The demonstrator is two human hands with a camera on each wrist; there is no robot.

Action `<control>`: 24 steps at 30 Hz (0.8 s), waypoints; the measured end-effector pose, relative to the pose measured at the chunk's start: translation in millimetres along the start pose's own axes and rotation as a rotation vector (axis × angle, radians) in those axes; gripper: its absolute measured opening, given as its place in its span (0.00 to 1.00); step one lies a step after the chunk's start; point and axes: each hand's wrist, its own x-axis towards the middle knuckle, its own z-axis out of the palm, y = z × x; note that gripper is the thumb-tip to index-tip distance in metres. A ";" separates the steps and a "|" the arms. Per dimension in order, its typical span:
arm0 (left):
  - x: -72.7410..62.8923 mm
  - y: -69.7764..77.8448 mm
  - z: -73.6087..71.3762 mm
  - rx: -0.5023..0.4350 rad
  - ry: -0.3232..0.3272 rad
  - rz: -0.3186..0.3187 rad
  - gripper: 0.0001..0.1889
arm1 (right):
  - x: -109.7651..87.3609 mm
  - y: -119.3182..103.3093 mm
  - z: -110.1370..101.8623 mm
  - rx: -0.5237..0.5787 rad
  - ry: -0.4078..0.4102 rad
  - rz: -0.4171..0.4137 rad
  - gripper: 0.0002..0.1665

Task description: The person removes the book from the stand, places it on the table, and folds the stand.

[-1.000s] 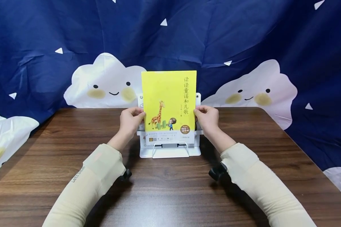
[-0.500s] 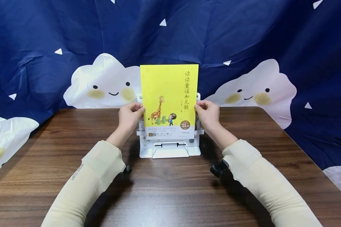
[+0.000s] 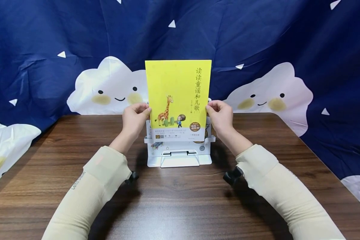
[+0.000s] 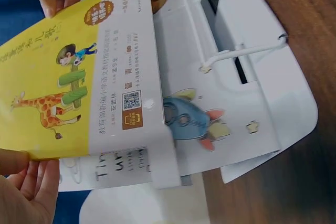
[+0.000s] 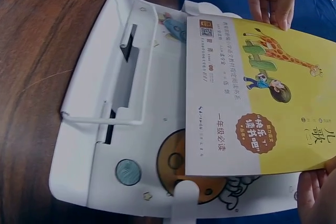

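Observation:
A yellow book (image 3: 177,83) with a giraffe and a child on its cover stands upright, front side facing me. My left hand (image 3: 135,120) pinches its left edge between thumb and fingers. On the opposite edge, my right hand (image 3: 221,116) pinches it the same way. Behind the book is a white book stand (image 3: 180,161) printed with cartoon drawings. The book hides most of the stand's upper panel. In the right wrist view, the book's lower edge lies above the stand's wire holder (image 5: 105,121), with part of the printed panel showing between them.
The stand rests on a dark wood-grain table (image 3: 180,203). A blue curtain (image 3: 180,36) with smiling white clouds hangs behind the table's far edge. Small side clips (image 5: 185,203) stick out at the stand's sides.
Both hands have raised the book and brought it nearer, so its bottom edge has left the wire holder and more of the stand's lower panel shows. The stand has stayed put.

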 end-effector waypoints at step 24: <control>1.8 24.0 -35.1 -0.034 -0.006 0.057 0.08 | -0.6 -25.0 17.2 0.119 -0.051 -0.023 0.07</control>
